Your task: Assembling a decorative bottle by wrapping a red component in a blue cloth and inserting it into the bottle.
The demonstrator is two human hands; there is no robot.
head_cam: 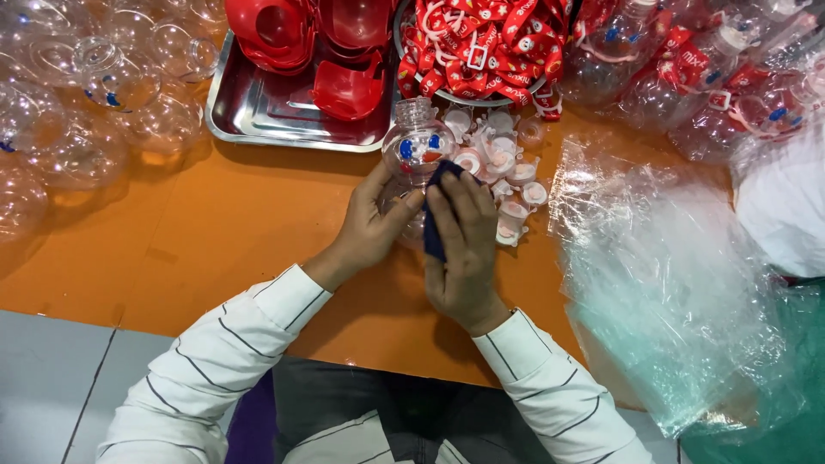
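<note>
**A:** What's the surface like?

**B:** An orange tabletop (249, 223), crowded along its far edge. A steel tray (258, 107) holds red plastic caps (344, 86), a bowl just beside it is heaped with red straps (485, 39), and small white lids (507, 167) lie scattered below that bowl. Clear round bottles (86, 103) are piled at far left, and crumpled clear plastic bags (670, 275) lie at right.

**A:** And the hands?

**B:** The left hand (369, 228) grips a clear bottle (417, 146) with blue and red markings, fingers curled around its lower body. The bottle sits upright-ish above the table's middle, just in front of the tray. The right hand (464, 249) presses a dark blue cloth (436, 215) against the bottle's side, fingers held together over the cloth
</note>
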